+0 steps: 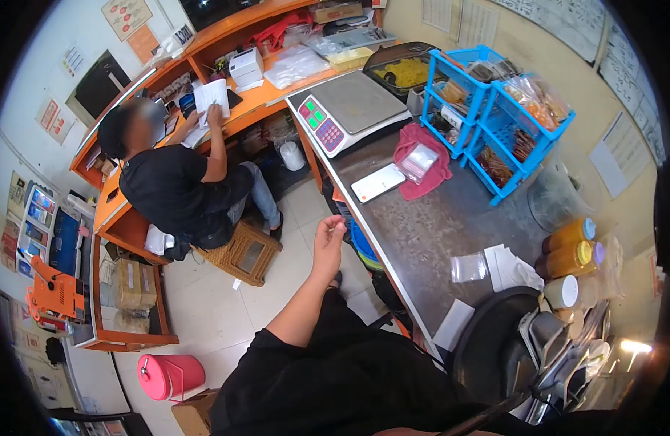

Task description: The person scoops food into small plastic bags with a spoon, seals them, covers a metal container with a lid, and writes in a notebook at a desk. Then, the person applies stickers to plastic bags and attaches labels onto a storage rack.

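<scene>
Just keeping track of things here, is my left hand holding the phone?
No, the phone lies on the dark tabletop, apart from the left hand.

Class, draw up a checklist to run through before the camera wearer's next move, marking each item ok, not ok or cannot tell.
1. Left hand free: cannot tell; nothing shows, but curled fingers could hide something small.
2. Right hand in view: not ok.
3. Phone flat on the table: ok.
4. Scale pan bare: ok.
5. Pink cloth bare: not ok; a clear bag lies on it.
</scene>
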{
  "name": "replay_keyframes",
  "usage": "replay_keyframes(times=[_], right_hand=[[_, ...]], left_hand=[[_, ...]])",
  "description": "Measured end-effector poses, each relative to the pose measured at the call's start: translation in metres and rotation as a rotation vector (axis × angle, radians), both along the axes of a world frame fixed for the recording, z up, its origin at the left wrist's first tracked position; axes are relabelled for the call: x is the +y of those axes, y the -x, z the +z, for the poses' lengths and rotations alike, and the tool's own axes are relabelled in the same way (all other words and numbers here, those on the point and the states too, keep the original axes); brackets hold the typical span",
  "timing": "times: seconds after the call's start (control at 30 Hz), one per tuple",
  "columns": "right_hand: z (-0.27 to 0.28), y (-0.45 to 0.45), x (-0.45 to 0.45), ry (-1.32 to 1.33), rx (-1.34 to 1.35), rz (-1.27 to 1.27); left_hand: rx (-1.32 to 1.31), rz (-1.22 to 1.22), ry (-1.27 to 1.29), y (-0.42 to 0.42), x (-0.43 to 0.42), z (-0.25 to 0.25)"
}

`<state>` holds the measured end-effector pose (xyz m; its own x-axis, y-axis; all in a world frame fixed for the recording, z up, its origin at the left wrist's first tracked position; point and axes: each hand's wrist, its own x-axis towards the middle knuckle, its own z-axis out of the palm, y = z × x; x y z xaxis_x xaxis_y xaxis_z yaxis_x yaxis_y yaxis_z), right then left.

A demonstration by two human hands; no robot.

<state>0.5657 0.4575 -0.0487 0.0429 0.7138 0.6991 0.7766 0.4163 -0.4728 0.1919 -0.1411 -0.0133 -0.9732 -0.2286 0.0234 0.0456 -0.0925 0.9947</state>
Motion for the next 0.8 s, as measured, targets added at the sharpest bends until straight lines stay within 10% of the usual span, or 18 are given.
replay_keyframes(times=[0.4,0.63,0.8], right_hand=[[0.08,0.388,-0.364,-0.022,0.253,1.08],[0.024,0.589,-0.588,0.609,-1.067,1.23],[-0.014,0.631,-0.626,0.553,-1.166,1.145]], left_hand=[[-0.251,-0.125,0.207,0.165,-0.225,-0.157],[-0.723,-0.098,0.713,0.168,-0.423,-0.281],[-1.107,-0.099,0.775,0.059,-0.505,-0.426]])
